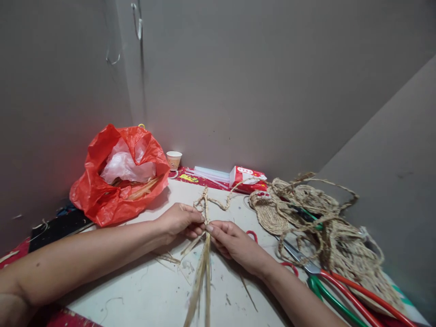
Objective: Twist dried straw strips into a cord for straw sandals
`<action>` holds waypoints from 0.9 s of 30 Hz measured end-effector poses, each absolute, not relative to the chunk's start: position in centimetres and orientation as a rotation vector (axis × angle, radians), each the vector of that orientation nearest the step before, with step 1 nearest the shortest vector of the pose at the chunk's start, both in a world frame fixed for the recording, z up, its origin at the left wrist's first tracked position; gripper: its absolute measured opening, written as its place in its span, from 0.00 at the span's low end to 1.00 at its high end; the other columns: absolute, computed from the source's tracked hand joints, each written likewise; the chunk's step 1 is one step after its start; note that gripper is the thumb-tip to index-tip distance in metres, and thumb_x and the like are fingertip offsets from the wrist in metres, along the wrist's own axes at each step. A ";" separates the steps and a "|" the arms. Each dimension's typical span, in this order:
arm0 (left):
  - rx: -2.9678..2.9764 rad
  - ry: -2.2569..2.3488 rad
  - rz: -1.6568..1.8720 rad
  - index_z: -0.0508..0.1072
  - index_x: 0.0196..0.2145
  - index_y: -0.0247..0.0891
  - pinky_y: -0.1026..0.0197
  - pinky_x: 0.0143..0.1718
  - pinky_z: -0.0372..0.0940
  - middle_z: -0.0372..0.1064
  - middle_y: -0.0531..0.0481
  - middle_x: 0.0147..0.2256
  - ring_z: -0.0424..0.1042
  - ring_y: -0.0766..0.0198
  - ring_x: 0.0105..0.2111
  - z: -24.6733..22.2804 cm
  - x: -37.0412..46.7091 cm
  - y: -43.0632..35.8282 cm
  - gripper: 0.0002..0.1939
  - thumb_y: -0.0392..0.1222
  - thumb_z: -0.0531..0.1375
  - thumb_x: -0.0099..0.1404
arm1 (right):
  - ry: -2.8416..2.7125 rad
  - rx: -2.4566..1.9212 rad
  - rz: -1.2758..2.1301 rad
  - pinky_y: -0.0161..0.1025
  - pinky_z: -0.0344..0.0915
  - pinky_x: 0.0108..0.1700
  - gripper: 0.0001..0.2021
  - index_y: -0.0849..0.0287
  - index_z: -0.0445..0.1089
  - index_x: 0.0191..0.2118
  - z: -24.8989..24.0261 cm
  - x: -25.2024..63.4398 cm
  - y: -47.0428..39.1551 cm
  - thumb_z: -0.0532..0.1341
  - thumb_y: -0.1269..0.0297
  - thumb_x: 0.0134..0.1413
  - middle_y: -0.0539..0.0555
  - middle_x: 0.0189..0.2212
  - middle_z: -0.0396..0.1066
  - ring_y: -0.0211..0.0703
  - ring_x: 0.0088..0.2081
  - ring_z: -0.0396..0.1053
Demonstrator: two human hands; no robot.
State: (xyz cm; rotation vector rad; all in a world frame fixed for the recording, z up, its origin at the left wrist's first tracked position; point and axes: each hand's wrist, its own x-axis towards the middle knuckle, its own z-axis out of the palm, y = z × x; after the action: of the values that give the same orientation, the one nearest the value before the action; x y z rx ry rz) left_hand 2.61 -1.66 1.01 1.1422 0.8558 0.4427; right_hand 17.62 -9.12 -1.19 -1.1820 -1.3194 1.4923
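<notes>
In the middle of the board, my left hand (184, 220) and my right hand (226, 236) meet with fingertips pinched on a straw braid (206, 206). The braided part runs away from me and links to a thin braided cord (221, 204). Below my fingers, long loose flat straw strands (200, 281) hang toward me. Both hands are closed on the straw at nearly the same spot, thumbs on top. The exact crossing of the strands is hidden under my fingertips.
On the left sits a red plastic bag (119, 209) holding straw and clear plastic. A paper cup (174, 160), a tissue pack (247, 178) and translucent sticks (207, 175) line the back. To the right lie coiled straw rope (354, 254), a woven sole (269, 213) and red-handled shears (340, 284).
</notes>
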 end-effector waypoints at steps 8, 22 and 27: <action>1.023 0.913 0.605 0.62 0.27 0.35 0.71 0.16 0.57 0.63 0.56 0.18 0.64 0.72 0.15 2.9 0.3 0.4 0.04 0.31 0.55 0.58 | -1.298 -1.197 1.497 0.33 0.36 0.18 0.22 0.58 0.53 0.20 -1.7 17.9 -9.2 0.57 0.48 0.54 0.41 0.13 0.47 0.29 0.16 0.39; 1.066 0.732 0.515 0.69 0.26 0.33 0.68 0.26 0.59 0.67 0.53 0.20 0.65 0.71 0.21 0.5 1.7 -2.8 0.12 0.42 0.66 0.47 | -1.163 -1.172 1.564 0.30 0.37 0.17 0.20 0.58 0.54 0.23 -2.1 18.1 -9.3 0.59 0.49 0.53 0.40 0.15 0.46 0.28 0.16 0.38; 0.928 0.805 0.455 0.68 0.29 0.33 0.64 0.27 0.64 0.69 0.50 0.20 0.69 0.68 0.21 0.5 2.4 -3.3 0.06 0.34 0.62 0.53 | -1.169 -1.185 1.551 0.31 0.37 0.18 0.18 0.59 0.57 0.24 -2.0 18.2 -9.4 0.58 0.50 0.55 0.40 0.15 0.45 0.29 0.17 0.37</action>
State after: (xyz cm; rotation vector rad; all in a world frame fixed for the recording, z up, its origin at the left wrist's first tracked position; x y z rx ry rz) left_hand 2.37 -3.34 0.51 0.9277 0.8054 0.4547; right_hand 18.19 -9.40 -1.97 -1.1850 -1.1688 1.5508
